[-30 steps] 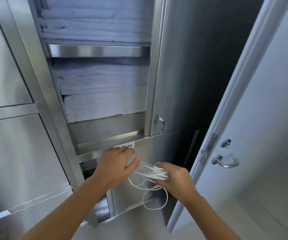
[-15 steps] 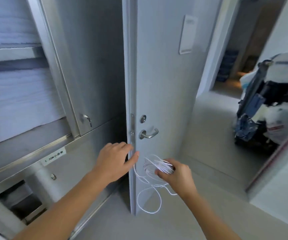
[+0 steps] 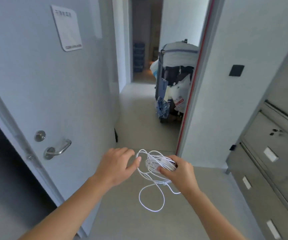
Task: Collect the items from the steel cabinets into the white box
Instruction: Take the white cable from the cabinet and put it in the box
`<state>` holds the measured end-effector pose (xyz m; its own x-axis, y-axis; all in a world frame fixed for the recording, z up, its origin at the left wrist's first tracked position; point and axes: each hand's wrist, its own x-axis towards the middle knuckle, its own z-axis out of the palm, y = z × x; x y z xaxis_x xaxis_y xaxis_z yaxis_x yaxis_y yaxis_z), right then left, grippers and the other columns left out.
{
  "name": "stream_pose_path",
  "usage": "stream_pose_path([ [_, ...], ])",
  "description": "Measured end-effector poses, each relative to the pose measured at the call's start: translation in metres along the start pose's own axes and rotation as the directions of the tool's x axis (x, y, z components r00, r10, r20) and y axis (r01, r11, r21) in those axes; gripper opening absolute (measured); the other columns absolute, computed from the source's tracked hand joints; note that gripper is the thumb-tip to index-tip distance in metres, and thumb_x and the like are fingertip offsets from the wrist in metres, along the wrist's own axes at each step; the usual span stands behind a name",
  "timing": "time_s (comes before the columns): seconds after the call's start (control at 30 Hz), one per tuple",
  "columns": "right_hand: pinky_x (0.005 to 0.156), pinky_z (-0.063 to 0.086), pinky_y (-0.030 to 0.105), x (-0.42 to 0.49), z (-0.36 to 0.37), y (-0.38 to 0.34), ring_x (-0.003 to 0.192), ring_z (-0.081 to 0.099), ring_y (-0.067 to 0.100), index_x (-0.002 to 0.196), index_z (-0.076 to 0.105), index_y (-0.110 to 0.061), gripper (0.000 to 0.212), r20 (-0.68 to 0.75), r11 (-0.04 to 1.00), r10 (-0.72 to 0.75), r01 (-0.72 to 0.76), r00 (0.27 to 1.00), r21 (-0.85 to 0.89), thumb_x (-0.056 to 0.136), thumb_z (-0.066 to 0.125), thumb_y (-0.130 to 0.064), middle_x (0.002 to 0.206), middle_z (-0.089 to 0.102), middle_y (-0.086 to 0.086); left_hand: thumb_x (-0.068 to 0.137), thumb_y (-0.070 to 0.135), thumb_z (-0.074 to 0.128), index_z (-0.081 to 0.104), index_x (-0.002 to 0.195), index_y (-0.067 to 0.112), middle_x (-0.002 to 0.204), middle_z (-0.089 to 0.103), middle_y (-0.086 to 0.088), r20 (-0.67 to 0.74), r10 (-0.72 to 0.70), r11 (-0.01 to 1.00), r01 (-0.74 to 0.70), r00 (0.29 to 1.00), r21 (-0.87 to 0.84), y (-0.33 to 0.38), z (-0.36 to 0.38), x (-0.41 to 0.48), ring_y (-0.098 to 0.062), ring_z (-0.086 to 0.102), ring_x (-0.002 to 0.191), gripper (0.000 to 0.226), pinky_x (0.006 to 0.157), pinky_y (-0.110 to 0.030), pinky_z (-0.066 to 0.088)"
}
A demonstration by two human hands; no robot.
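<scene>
A bundle of thin white cable (image 3: pixel 154 163) hangs in mid-air above the floor, and my right hand (image 3: pixel 178 172) grips its coiled part. Loose loops of it dangle below toward the floor. Just left of the bundle, my left hand (image 3: pixel 118 164) is held out with fingers relaxed, its thumb tip close to a loop, holding nothing. Steel cabinets with labelled drawers (image 3: pixel 271 163) line the right side. No white box is in view.
An open grey door (image 3: pixel 53 84) with a lever handle (image 3: pixel 58 149) stands at the left. Beyond the doorway, a laden cart with bags (image 3: pixel 174 80) stands in the corridor. Bare grey floor (image 3: pixel 139 115) runs ahead.
The view has swung right, away from the open steel cabinet with folded linen, to face the doorway. Both hands stayed in front, the right one still gripping the cable.
</scene>
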<state>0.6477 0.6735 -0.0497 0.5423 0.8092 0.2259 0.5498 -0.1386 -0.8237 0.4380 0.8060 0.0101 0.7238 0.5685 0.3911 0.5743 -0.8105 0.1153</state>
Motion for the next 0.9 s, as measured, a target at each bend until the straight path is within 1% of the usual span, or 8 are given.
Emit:
stream_pose_path([
  [0.1,0.064,0.047,0.008,-0.007,-0.03,0.017,0.074,0.068,-0.003,0.09,0.065,-0.059,0.029,-0.14,0.996,0.084,-0.088,0.987,-0.026,0.065,0.078,-0.056,0.079,0.072,-0.027,0.094,0.061,0.024,0.066,0.094,0.021,0.085,0.066,0.005,0.034,0.147,0.988,-0.146,0.988,-0.04,0.022,0.023,0.035,-0.022,0.062,0.081,0.057,0.073,-0.037,0.043],
  [0.17,0.063,0.045,0.007,-0.016,-0.047,0.026,0.074,0.067,-0.005,0.087,0.064,-0.061,0.027,-0.221,0.989,0.123,-0.138,0.967,-0.055,0.064,0.077,-0.058,0.078,0.071,-0.029,0.094,0.062,0.022,0.065,0.095,0.023,0.087,0.066,0.006,0.055,0.232,0.972,-0.229,0.971,-0.059,0.037,0.04,0.052,-0.02,0.062,0.084,0.058,0.075,-0.036,0.042],
  [0.4,0.059,0.046,0.011,-0.067,-0.091,0.043,0.068,0.066,0.001,0.088,0.071,-0.041,0.021,-0.462,0.943,0.248,-0.322,0.851,-0.086,0.071,0.083,-0.047,0.075,0.071,-0.023,0.095,0.061,0.029,0.068,0.097,0.021,0.088,0.07,0.005,0.04,0.474,0.861,-0.453,0.88,-0.229,0.091,0.082,0.075,-0.02,0.065,0.082,0.056,0.071,-0.037,0.045],
  [0.5,0.056,0.042,0.009,-0.096,-0.11,0.043,0.063,0.064,0.0,0.08,0.067,-0.046,0.018,-0.545,0.931,0.262,-0.357,0.797,-0.074,0.072,0.083,-0.044,0.072,0.069,-0.025,0.095,0.061,0.029,0.069,0.096,0.021,0.087,0.07,0.005,0.014,0.555,0.802,-0.53,0.832,-0.276,0.122,0.086,0.076,-0.021,0.066,0.081,0.057,0.069,-0.034,0.044],
  [0.57,0.055,0.043,0.01,-0.113,-0.125,0.042,0.064,0.065,0.0,0.082,0.068,-0.046,0.017,-0.587,0.923,0.265,-0.377,0.765,-0.074,0.071,0.082,-0.047,0.074,0.07,-0.024,0.095,0.063,0.025,0.067,0.096,0.022,0.089,0.069,0.006,0.017,0.595,0.774,-0.566,0.804,-0.283,0.145,0.085,0.078,-0.02,0.065,0.083,0.059,0.072,-0.035,0.044],
  [0.73,0.064,0.056,0.027,-0.154,-0.165,0.043,0.068,0.069,0.007,0.09,0.072,-0.038,0.024,-0.676,0.897,0.306,-0.442,0.67,-0.032,0.07,0.083,-0.047,0.078,0.074,-0.017,0.094,0.066,0.02,0.067,0.098,0.023,0.093,0.069,0.006,0.007,0.678,0.698,-0.64,0.735,-0.322,0.209,0.078,0.078,-0.019,0.065,0.087,0.063,0.08,-0.037,0.046],
  [0.8,0.063,0.055,0.025,-0.17,-0.18,0.045,0.068,0.068,0.006,0.089,0.072,-0.038,0.023,-0.71,0.89,0.305,-0.455,0.635,-0.024,0.071,0.084,-0.045,0.078,0.074,-0.018,0.094,0.065,0.02,0.066,0.098,0.023,0.094,0.069,0.006,0.001,0.712,0.661,-0.671,0.702,-0.335,0.233,0.078,0.072,-0.019,0.064,0.088,0.063,0.08,-0.037,0.045],
  [0.9,0.058,0.047,0.014,-0.197,-0.195,0.05,0.066,0.065,0.006,0.084,0.07,-0.039,0.019,-0.755,0.877,0.305,-0.481,0.581,-0.016,0.071,0.084,-0.044,0.074,0.071,-0.018,0.092,0.066,0.016,0.065,0.098,0.023,0.093,0.067,0.006,0.01,0.747,0.629,-0.702,0.664,-0.334,0.262,0.082,0.057,-0.017,0.062,0.089,0.065,0.08,-0.036,0.043],
])
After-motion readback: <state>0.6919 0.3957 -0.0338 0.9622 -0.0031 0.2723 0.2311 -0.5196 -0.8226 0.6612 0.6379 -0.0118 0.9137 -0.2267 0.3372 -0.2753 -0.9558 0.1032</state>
